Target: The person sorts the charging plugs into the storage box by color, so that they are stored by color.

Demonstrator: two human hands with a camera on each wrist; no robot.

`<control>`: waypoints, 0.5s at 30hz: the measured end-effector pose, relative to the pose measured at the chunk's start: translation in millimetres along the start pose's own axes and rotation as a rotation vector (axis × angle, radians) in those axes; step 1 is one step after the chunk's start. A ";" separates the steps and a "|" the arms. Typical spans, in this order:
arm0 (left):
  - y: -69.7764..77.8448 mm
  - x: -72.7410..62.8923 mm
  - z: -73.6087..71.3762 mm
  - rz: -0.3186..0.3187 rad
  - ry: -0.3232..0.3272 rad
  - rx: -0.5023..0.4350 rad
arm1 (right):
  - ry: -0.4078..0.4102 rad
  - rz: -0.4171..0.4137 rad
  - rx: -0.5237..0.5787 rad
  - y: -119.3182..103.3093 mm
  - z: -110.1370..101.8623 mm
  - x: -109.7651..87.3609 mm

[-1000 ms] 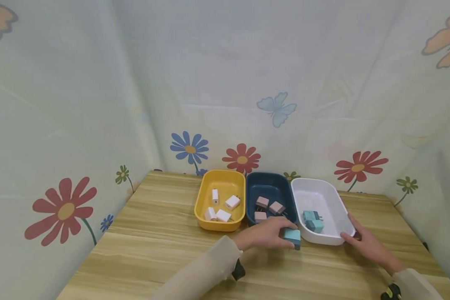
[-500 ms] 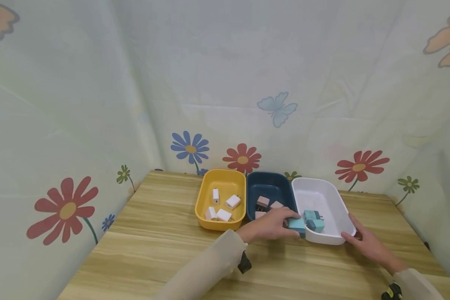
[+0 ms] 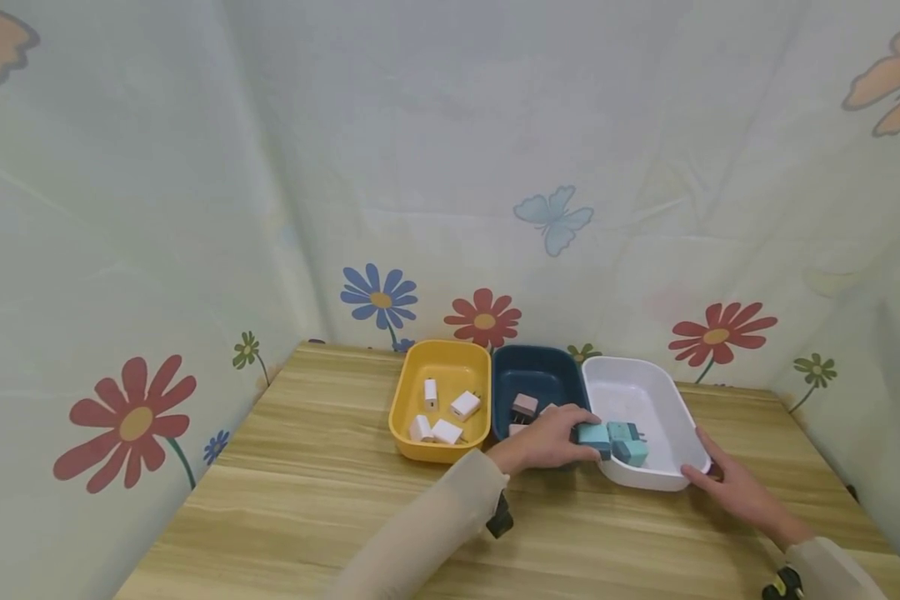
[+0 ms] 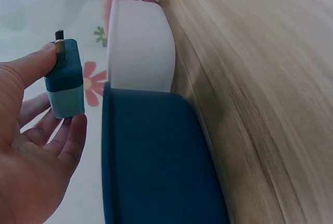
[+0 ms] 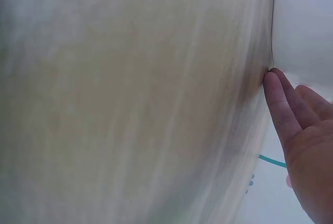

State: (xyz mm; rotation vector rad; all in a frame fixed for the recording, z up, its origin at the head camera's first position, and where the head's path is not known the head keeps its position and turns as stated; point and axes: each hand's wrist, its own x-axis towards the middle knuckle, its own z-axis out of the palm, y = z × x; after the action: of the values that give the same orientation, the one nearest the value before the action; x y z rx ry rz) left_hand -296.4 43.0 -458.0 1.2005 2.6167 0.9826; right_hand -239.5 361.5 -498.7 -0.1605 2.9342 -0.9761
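Note:
My left hand [image 3: 551,439] pinches a two-tone teal plug charger [image 3: 592,437] over the adjoining rims of the dark blue and white trays. In the left wrist view, my thumb lies by the prongs of the charger [image 4: 66,81] and my fingertips support its lighter end. Two similar teal chargers [image 3: 630,452] lie inside the white tray [image 3: 641,477], just right of the held one. At that tray's front right corner, my right hand [image 3: 738,492] touches it with thumb and fingers spread. The right wrist view shows the right hand's fingers [image 5: 281,102] straight against the outer wall.
The dark blue tray [image 3: 534,354] holds several pink chargers [image 3: 525,405], partly hidden by my left hand. Left of it, a yellow tray [image 3: 438,452] contains several white chargers [image 3: 465,405]. All three trays stand side by side on a wooden table [image 3: 307,467] before a flowered curtain [image 3: 435,150].
My left hand has carried the teal charger slightly right and farther back, from in front of the dark blue tray to over the white tray's left rim. The right hand has stayed put.

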 end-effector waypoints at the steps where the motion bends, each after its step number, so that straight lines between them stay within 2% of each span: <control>1: -0.8 2.2 0.4 -0.007 0.005 0.003 | 0.001 0.001 -0.004 0.4 0.1 0.5; 15: -1.8 26.1 8.3 -0.080 0.045 0.050 | 0.008 0.003 0.005 2.7 1.2 0.3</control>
State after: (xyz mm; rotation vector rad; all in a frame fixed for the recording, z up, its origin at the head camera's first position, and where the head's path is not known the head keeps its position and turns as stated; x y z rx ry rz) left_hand -312.6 64.9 -461.3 1.0871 2.7167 0.9459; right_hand -239.9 362.9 -501.2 -0.1520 2.9378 -0.9861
